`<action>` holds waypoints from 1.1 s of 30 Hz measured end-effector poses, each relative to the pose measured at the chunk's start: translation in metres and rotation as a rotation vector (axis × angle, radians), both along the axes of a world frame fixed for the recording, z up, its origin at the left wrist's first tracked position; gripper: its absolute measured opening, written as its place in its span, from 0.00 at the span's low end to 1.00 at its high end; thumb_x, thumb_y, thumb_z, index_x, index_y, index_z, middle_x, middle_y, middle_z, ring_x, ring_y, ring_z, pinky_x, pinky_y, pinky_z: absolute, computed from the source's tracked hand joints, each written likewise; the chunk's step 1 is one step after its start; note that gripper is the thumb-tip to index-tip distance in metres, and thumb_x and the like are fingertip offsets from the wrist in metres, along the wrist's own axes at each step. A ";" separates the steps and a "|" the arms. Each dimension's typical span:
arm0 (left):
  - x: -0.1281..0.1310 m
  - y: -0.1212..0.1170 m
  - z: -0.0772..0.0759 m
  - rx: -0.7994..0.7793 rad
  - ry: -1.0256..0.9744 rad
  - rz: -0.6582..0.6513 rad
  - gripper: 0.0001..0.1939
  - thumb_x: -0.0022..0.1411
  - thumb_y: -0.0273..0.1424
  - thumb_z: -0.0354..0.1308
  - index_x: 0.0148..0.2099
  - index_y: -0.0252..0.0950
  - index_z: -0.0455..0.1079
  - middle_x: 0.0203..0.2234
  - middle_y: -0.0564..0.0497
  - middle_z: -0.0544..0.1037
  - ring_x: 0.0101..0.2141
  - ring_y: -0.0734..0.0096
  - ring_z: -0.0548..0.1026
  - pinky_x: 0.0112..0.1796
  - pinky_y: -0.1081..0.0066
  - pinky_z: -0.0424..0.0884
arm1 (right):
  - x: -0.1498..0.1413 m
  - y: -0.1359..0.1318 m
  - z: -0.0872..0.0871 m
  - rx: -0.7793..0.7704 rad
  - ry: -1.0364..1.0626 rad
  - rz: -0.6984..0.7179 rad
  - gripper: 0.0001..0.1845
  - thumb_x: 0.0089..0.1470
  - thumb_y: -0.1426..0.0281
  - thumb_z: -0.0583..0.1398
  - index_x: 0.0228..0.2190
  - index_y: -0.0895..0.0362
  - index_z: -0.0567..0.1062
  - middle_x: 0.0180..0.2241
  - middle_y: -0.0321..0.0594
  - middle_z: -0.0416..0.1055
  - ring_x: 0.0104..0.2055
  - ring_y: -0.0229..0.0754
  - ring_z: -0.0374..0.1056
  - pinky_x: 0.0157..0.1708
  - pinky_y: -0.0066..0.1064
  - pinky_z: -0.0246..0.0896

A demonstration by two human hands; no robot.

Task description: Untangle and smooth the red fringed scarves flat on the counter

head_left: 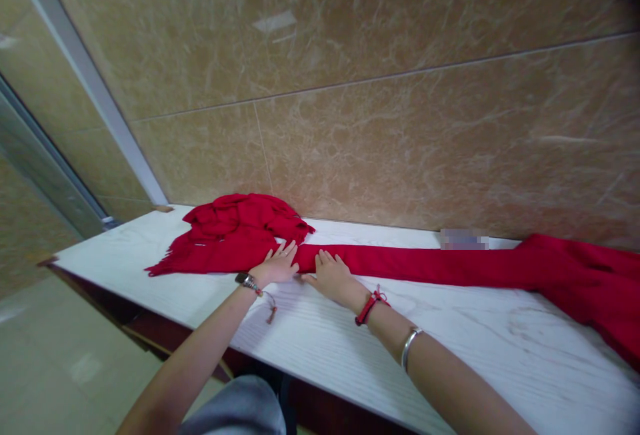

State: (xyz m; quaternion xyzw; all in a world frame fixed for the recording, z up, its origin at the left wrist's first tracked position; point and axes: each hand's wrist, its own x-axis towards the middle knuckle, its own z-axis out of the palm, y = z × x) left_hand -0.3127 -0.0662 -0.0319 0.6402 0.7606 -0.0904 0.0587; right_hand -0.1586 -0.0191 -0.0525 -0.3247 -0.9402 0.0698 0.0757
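A long red scarf [430,266] lies across the white tabletop, folded to a narrow strip in its middle. At the left a bunched red heap [240,218] rests on it, with a fringed end spreading below; whether the heap is part of the same scarf I cannot tell. My left hand [277,265] lies flat on the red cloth, fingers stretched out. Just to its right, my right hand [333,276] also presses flat on the strip with its fingers extended. The scarf widens into loose folds at the far right.
The white table [480,335] stands against a tan tiled wall [400,142]. A small blurred object [463,240] sits by the wall behind the strip. A small brown piece [163,208] lies at the back left edge. Shelving shows beneath the tabletop.
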 end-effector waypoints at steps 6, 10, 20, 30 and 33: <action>0.021 0.013 -0.006 0.151 -0.062 -0.127 0.30 0.63 0.35 0.34 0.64 0.30 0.36 0.63 0.45 0.37 0.61 0.62 0.37 0.56 0.56 0.45 | 0.019 0.027 0.000 0.065 0.040 -0.108 0.28 0.59 0.64 0.44 0.57 0.65 0.54 0.60 0.54 0.48 0.61 0.53 0.43 0.55 0.50 0.41; 0.024 0.021 -0.014 0.030 -0.100 -0.124 0.31 0.64 0.41 0.30 0.64 0.30 0.38 0.62 0.44 0.40 0.61 0.61 0.38 0.56 0.53 0.43 | 0.029 0.041 -0.013 0.031 -0.010 -0.101 0.29 0.59 0.60 0.42 0.57 0.61 0.54 0.60 0.51 0.46 0.61 0.53 0.42 0.55 0.51 0.40; 0.013 0.025 -0.014 -0.019 -0.090 -0.130 0.31 0.63 0.42 0.31 0.64 0.34 0.39 0.62 0.45 0.39 0.61 0.64 0.38 0.56 0.55 0.43 | 0.055 0.047 -0.016 0.059 -0.043 -0.101 0.31 0.60 0.58 0.41 0.58 0.63 0.51 0.61 0.51 0.44 0.62 0.51 0.39 0.57 0.51 0.37; 0.000 0.040 -0.025 0.037 -0.066 -0.087 0.31 0.60 0.39 0.37 0.64 0.34 0.45 0.62 0.48 0.45 0.61 0.65 0.42 0.57 0.61 0.43 | 0.177 0.067 -0.009 0.110 -0.152 -0.303 0.26 0.60 0.60 0.41 0.56 0.59 0.57 0.60 0.50 0.46 0.62 0.52 0.39 0.54 0.54 0.43; 0.014 0.045 -0.024 0.141 0.002 -0.025 0.28 0.61 0.36 0.38 0.62 0.35 0.52 0.61 0.46 0.49 0.60 0.60 0.45 0.55 0.55 0.46 | 0.178 0.065 -0.015 0.157 -0.070 -0.374 0.29 0.60 0.60 0.42 0.57 0.65 0.54 0.60 0.54 0.47 0.62 0.52 0.40 0.55 0.52 0.42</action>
